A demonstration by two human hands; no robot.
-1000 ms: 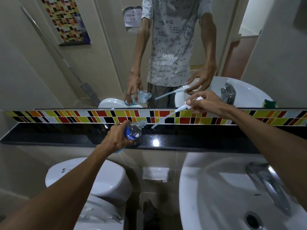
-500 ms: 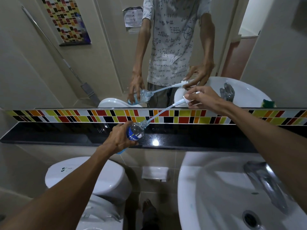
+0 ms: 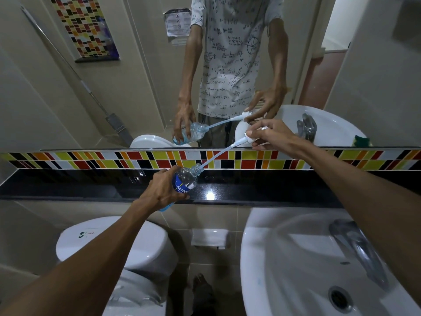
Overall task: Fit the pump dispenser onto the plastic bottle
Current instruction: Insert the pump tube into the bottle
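Observation:
My left hand [image 3: 160, 190] grips a clear plastic bottle [image 3: 185, 179] with a blue label, tilted so its open neck points up and to the right, above the black ledge. My right hand [image 3: 271, 136] pinches the white pump dispenser [image 3: 245, 140] by its head. The pump's thin tube runs down and to the left, and its tip sits inside the bottle's neck. The pump's collar is still well apart from the neck. The mirror above repeats both hands, the bottle and the pump.
A glossy black ledge [image 3: 250, 190] runs under a strip of coloured tiles [image 3: 91, 159]. A white sink [image 3: 307, 270] with a chrome tap [image 3: 357, 245] is at lower right, a white toilet cistern [image 3: 109, 245] at lower left. The mirror [image 3: 141, 65] fills the wall above.
The tube's tip was outside the bottle one second ago; it has since entered the neck. My right hand has risen slightly and the bottle has tilted toward it.

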